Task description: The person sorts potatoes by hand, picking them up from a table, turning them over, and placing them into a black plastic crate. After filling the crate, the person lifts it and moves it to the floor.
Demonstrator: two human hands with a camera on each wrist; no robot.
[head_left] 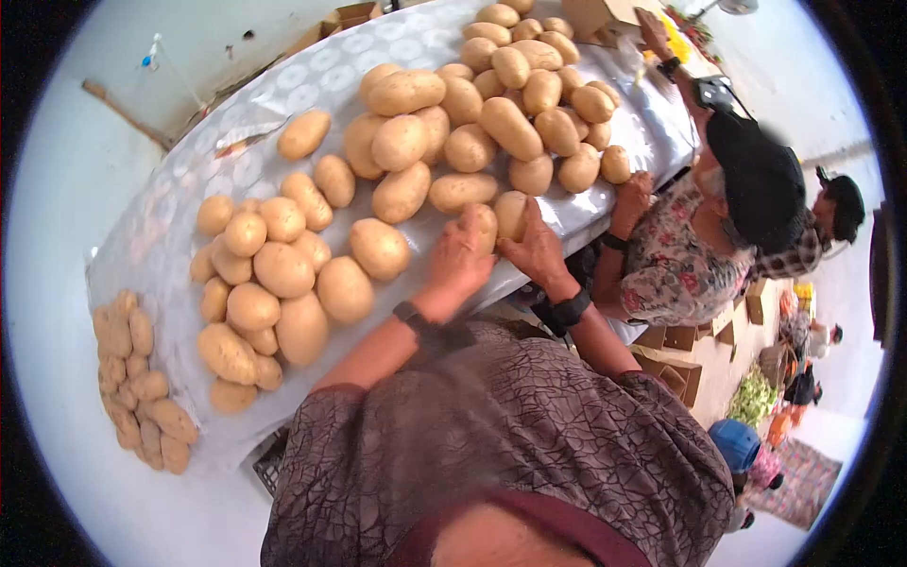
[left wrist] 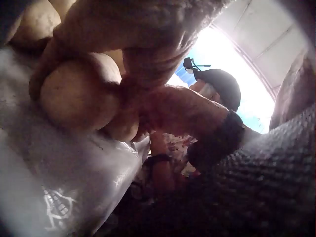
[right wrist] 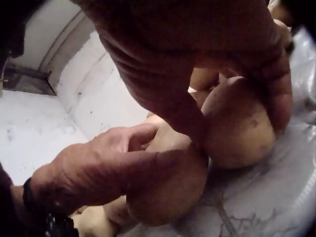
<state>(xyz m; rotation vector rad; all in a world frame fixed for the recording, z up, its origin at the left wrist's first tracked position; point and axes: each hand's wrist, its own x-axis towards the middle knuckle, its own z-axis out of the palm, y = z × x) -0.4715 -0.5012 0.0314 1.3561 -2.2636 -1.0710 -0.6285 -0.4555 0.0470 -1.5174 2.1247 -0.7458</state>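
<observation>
My left hand [head_left: 457, 263] grips a pale yellow potato [head_left: 485, 229] near the table's front edge. In the left wrist view that potato [left wrist: 81, 94] sits low over the plastic sheet, fingers wrapped around its far side. Just to the right, my right hand [head_left: 537, 250] holds another potato [head_left: 511, 215] between thumb and fingers. The right wrist view shows this second potato [right wrist: 239, 126] side by side with the left hand's potato [right wrist: 168, 185]. Behind both hands lies a loose heap of large potatoes [head_left: 470, 148].
A shiny plastic sheet [head_left: 283, 85] covers the table. To the left are a potato group [head_left: 283, 269] and a pile of smaller potatoes [head_left: 132, 378]. A person in a black cap [head_left: 761, 180] stands close on the right. A cardboard box [head_left: 605, 17] is at the far end.
</observation>
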